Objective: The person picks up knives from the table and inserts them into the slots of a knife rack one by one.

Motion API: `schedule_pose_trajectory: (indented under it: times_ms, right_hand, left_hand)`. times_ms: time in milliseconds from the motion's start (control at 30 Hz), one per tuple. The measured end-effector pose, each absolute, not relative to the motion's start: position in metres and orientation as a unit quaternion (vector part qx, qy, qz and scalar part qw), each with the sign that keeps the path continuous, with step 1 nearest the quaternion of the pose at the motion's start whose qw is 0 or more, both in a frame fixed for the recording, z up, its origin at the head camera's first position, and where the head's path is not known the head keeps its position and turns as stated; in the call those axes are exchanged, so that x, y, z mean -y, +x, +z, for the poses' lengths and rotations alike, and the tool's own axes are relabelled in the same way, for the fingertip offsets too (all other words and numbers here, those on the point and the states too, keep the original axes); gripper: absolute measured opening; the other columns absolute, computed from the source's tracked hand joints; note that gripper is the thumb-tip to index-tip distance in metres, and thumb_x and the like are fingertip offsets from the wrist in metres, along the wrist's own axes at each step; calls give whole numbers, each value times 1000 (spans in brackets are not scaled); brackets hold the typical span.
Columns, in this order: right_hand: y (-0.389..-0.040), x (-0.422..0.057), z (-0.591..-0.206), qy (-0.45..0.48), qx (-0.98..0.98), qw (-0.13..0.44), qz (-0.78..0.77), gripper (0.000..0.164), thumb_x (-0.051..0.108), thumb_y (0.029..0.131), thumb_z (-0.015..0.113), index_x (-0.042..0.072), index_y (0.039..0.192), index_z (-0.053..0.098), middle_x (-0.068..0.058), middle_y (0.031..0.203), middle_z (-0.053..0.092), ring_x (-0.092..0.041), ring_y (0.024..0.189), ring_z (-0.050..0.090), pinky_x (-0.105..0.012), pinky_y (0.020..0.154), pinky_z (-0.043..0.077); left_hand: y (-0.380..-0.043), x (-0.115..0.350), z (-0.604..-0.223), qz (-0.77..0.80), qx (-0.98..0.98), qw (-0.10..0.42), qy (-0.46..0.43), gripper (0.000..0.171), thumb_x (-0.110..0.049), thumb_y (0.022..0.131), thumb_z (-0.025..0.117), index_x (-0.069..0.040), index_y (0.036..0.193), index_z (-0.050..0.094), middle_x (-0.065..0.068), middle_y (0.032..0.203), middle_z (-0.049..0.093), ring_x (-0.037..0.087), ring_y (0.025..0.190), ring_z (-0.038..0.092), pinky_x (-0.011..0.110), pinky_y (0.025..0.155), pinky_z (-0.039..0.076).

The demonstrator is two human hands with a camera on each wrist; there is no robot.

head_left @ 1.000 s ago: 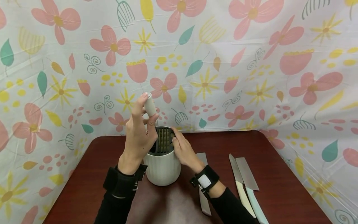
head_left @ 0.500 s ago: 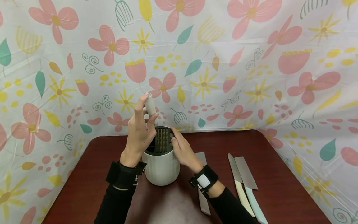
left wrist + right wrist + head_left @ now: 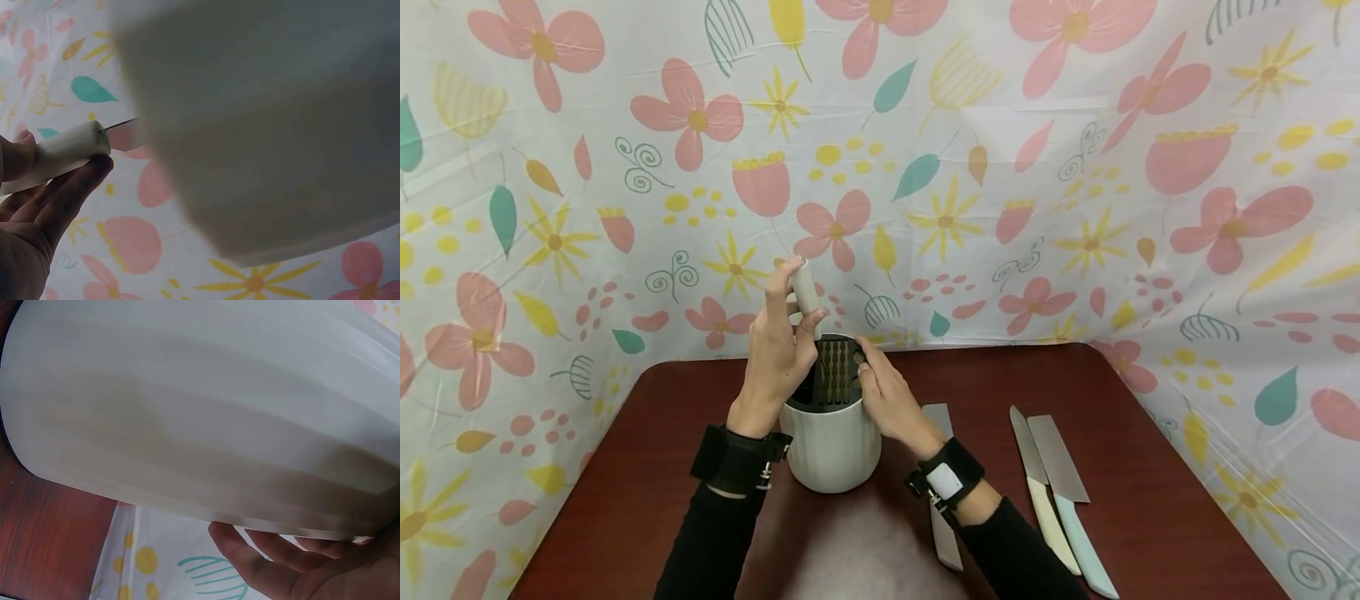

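Observation:
A white ribbed knife holder [image 3: 832, 454] stands upright on the table, its dark slotted insert [image 3: 837, 375] facing up. My left hand [image 3: 772, 367] pinches the white handle of a knife [image 3: 806, 287] between thumb and fingers over the holder's left side. In the left wrist view, a short stretch of the knife's blade [image 3: 127, 134] shows between handle and holder; the rest is hidden behind the holder's wall. My right hand [image 3: 891, 400] grips the holder's right rim, and in the right wrist view its fingers [image 3: 269, 562] lie along the far side of the ribbed wall.
To the right lie a cream-handled knife [image 3: 1047, 508] and a broad-bladed knife with a light blue handle [image 3: 1078, 533], side by side. Another knife with a pale handle [image 3: 946, 537] lies partly under my right wrist. A floral sheet [image 3: 970, 167] hangs behind the brown table [image 3: 647, 467].
My left hand has lowered the knife a little, so its handle now sits closer to the holder's top. The right hand keeps its grip on the rim. The view has shifted slightly.

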State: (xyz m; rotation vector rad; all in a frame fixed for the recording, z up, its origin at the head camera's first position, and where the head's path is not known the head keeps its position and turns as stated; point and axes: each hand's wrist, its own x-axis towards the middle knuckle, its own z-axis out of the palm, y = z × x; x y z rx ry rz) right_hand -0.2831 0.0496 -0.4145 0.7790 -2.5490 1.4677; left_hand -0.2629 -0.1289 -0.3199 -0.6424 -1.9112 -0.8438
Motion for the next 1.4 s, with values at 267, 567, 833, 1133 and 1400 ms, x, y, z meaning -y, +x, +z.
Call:
schedule_pose_trajectory:
  times_ms: [267, 567, 833, 1133, 1400]
  right_hand:
    - [-280, -49, -415, 257, 836, 49, 481, 50, 26, 113, 23, 14, 162, 25, -12, 159, 39, -29, 133, 52, -52, 112, 43]
    - [-280, -49, -414, 251, 839, 53, 481, 50, 26, 113, 23, 15, 162, 24, -12, 160, 39, -30, 132, 53, -52, 111, 44]
    - [-277, -49, -416, 244, 842, 45, 479, 51, 27, 113, 23, 15, 162, 24, -12, 160, 39, -29, 139, 49, -53, 115, 41]
    - [-278, -50, -416, 246, 841, 57, 478, 50, 25, 113, 24, 15, 162, 25, -12, 159, 40, -29, 133, 52, -52, 113, 43]
    - [-277, -48, -413, 248, 843, 57, 475, 50, 25, 113, 24, 15, 162, 24, -11, 163, 36, -30, 138, 49, -52, 115, 41]
  left_hand:
    - [-269, 131, -333, -352, 797, 421, -253, 71, 1, 93, 69, -13, 151, 31, 26, 131, 59, 40, 101, 74, 41, 64, 61]
    - [-272, 132, -337, -364, 807, 390, -252, 69, 0, 95, 66, -14, 152, 30, 26, 133, 57, 39, 106, 71, 45, 76, 63]
    - [-273, 134, -348, -365, 821, 360, -251, 71, 1, 96, 65, -17, 154, 28, 29, 131, 60, 42, 100, 75, 44, 68, 63]
    - [-278, 135, -356, -369, 838, 318, -246, 70, -3, 98, 63, -20, 155, 26, 29, 132, 59, 40, 104, 74, 44, 74, 63]
    - [-284, 136, -347, -359, 858, 285, -230, 75, -5, 96, 67, -22, 155, 25, 26, 128, 62, 37, 97, 76, 46, 73, 63]
